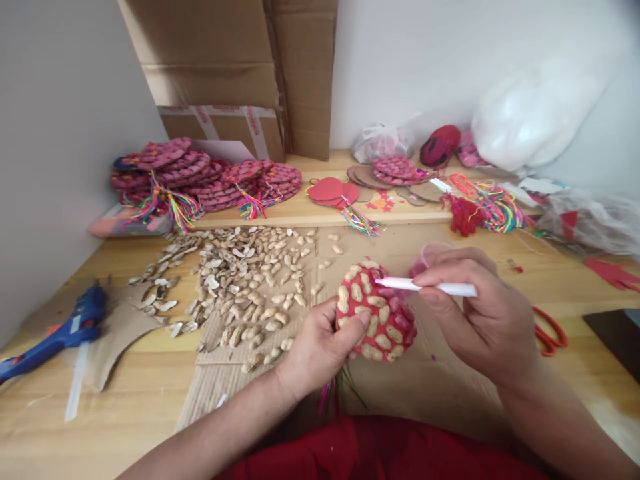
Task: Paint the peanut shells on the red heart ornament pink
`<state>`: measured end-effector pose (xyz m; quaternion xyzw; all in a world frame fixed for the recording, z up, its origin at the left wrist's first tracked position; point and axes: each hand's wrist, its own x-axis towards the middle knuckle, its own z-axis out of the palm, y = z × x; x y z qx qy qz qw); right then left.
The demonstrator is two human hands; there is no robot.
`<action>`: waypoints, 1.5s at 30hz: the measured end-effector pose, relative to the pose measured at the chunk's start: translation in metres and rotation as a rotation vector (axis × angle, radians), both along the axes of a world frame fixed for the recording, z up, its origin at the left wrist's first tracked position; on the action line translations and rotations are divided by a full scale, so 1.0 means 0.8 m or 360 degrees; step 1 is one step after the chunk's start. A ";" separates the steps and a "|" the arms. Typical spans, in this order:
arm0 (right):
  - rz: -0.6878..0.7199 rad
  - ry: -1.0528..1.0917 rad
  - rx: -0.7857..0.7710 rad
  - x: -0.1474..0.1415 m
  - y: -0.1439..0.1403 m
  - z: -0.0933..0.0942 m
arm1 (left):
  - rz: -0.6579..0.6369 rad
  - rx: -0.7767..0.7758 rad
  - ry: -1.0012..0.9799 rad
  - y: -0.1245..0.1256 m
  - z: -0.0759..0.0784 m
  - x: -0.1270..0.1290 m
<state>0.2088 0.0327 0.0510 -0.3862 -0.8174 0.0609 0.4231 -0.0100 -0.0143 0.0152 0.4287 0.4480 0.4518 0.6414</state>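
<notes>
Left hand (320,350): gripped red disc (376,311) studded with peanut shells, thumb pressed on its face.
Right hand (475,313): pinched white brush (425,287), tip touching disc.
Nearby: loose shells (240,273), glue gun (50,337).

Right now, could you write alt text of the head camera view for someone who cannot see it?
A person's left hand holds a red disc covered with peanut shells while the right hand touches a white brush to it. Loose peanut shells lie on cardboard on the wooden table, with a blue glue gun at left and stacked pink discs behind.
</notes>
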 end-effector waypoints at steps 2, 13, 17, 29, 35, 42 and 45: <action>0.0004 0.0005 0.0000 0.000 -0.001 0.001 | -0.0008 0.0011 0.0011 0.000 -0.001 0.000; -0.0006 0.0022 -0.0012 -0.001 0.001 0.001 | -0.0065 0.0047 0.0151 -0.002 -0.002 -0.002; -0.0015 0.0052 -0.0012 -0.001 0.000 0.001 | -0.0049 0.0040 0.0178 -0.001 0.001 -0.003; 0.0015 -0.0142 0.0036 -0.001 -0.004 0.006 | -0.0035 0.0032 0.0143 0.000 0.001 -0.002; 0.0005 -0.0277 0.0115 -0.001 -0.006 0.008 | -0.0004 0.0020 0.0224 0.000 0.002 -0.003; 0.0071 -0.0327 0.0185 -0.001 -0.006 0.010 | 0.0039 0.0008 0.0151 0.001 0.002 -0.002; 0.0034 -0.0288 0.0159 -0.001 -0.006 0.010 | 0.0040 -0.0027 0.0103 0.001 0.002 -0.002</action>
